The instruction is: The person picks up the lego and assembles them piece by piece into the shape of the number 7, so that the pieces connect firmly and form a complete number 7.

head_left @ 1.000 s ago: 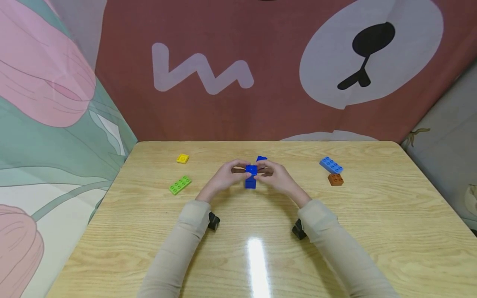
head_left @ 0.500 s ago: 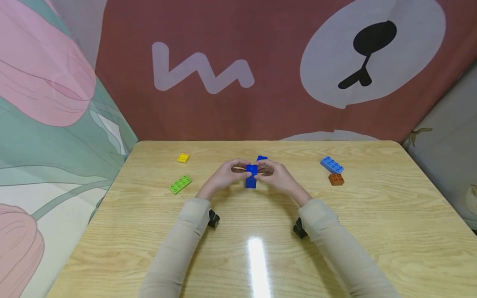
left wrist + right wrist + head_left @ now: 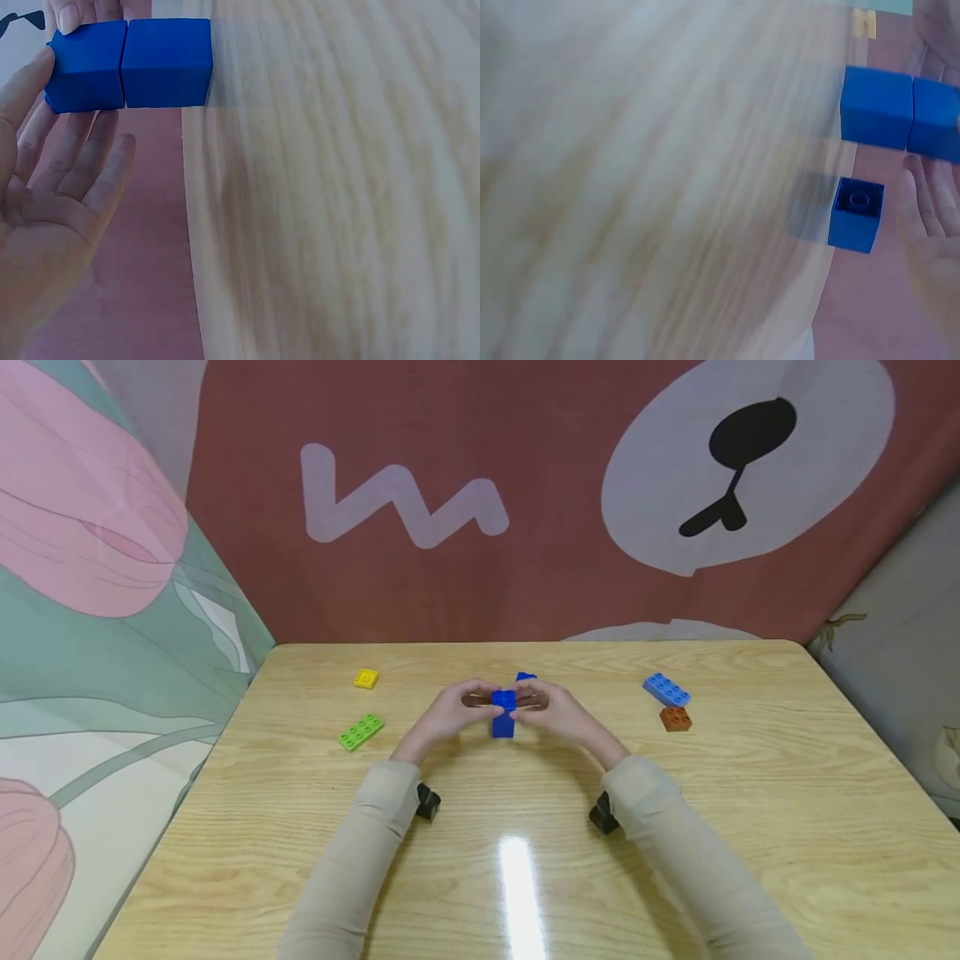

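Note:
Two dark blue toy building bricks form a small stack standing on the wooden table (image 3: 480,860). The upper brick (image 3: 504,700) sits on the lower brick (image 3: 503,727), and the left wrist view shows a thin seam between them. From the left, my left hand (image 3: 457,708) pinches the upper brick between thumb and fingers. My right hand (image 3: 551,710) pinches the same brick from the opposite side. Just behind the right fingers is another dark blue brick (image 3: 855,229), partly hidden in the head view; its hollow end faces up in the right wrist view.
At the right lie a lighter blue brick (image 3: 667,690) with several studs and a brown brick (image 3: 676,719) close in front of it. A flat green brick (image 3: 362,732) and a small yellow piece (image 3: 366,678) lie left. A printed cloth (image 3: 555,585) hangs behind the table.

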{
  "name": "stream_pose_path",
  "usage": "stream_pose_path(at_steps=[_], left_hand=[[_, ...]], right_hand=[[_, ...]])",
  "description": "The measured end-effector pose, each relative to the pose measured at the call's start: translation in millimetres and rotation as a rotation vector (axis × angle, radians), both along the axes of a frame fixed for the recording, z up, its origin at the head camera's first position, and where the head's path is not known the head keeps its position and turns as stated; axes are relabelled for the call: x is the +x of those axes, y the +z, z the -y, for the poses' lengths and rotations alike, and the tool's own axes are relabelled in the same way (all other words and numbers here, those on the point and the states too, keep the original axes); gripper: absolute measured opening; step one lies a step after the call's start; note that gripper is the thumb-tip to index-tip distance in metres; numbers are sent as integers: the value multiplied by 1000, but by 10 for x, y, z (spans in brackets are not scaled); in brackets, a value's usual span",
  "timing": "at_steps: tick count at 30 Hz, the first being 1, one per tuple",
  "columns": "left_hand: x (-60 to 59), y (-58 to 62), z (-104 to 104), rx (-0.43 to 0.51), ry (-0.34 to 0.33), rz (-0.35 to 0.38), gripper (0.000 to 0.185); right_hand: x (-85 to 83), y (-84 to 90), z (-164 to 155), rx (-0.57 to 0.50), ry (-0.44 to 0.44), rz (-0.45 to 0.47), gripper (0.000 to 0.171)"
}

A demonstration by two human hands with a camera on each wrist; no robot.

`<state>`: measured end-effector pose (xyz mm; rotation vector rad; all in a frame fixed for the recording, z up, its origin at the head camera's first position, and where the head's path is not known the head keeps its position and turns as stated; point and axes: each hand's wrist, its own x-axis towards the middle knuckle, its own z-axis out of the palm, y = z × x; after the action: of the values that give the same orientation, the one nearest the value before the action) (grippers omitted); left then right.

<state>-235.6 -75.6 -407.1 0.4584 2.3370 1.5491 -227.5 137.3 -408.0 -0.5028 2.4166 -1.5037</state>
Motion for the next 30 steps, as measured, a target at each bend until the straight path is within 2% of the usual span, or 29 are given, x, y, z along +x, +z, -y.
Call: stream_pose_path(at_steps=[2, 4, 9, 12, 20, 30], left_hand=[[-7, -4, 6, 5, 2, -5, 40], [-6, -2, 17, 6, 6, -13, 40], [-15, 2, 55, -1, 13, -4, 40], [-20, 6, 72, -6, 6, 13, 41], [-4, 6, 75, 3, 7, 21, 42], [19, 25, 75, -13, 9, 37, 44]], right_hand=[[-31, -3, -25, -18, 0, 6, 49], [-65, -5, -49, -28, -35, 5, 49], [-141, -14, -83, 8, -202, -53, 41], [-178, -23, -86, 43, -269, -57, 40], [-276, -90, -88, 56, -319, -25, 43], [-364, -189, -65, 101, -311, 24, 55]])
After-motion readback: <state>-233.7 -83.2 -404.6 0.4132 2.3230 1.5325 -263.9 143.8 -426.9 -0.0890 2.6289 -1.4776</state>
